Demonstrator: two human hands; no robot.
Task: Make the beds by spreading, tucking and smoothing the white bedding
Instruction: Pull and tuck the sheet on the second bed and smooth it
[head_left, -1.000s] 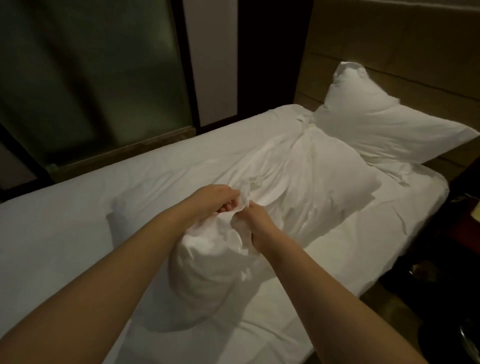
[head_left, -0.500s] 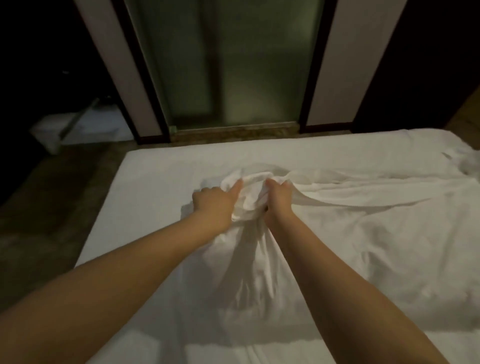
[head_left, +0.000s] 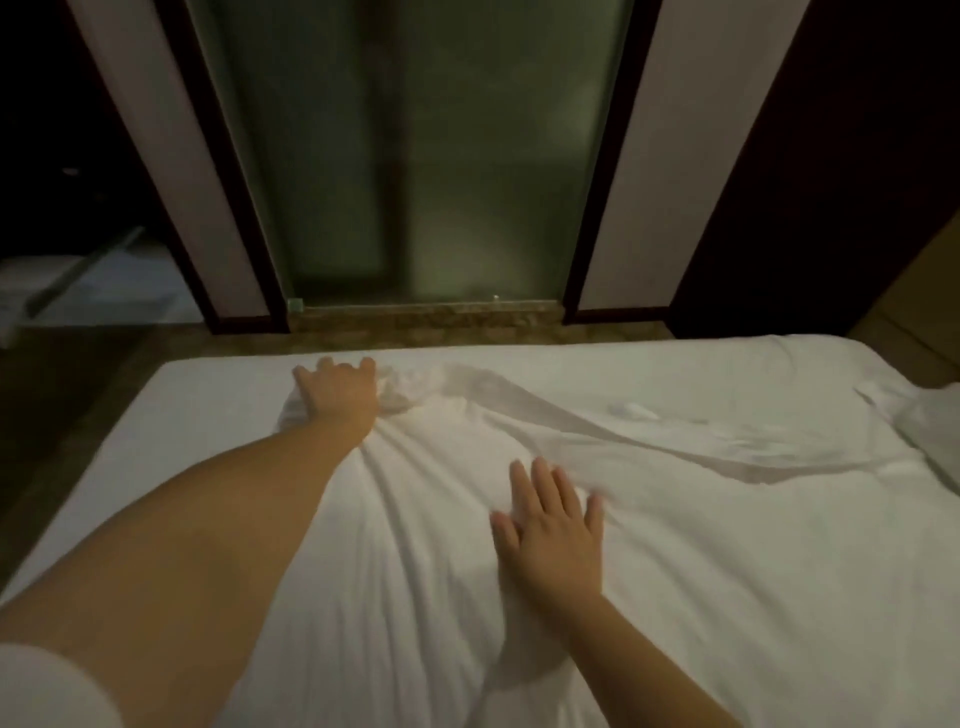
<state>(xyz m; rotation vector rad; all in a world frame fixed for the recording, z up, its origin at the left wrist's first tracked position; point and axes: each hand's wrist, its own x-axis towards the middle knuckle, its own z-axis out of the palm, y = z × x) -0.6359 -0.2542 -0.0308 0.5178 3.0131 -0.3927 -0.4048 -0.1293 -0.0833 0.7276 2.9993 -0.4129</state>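
While soft creases ridge the white bedding (head_left: 675, 545), left hand (head_left: 337, 397) and right hand (head_left: 553, 540) press it flat-fingered.

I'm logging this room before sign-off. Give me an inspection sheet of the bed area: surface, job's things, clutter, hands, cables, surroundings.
Surface: bed covered in white, its far left corner lying flat.
Job's things: white bedding spread but creased; a raised fold runs off to the right.
Clutter: nothing seen.
Hands: left hand presses the bunched end near the far edge; right hand lies flat on the bedding, fingers spread.
Cables: nothing seen.
Surroundings: frosted glass door beyond the bed; dark floor; dim light.
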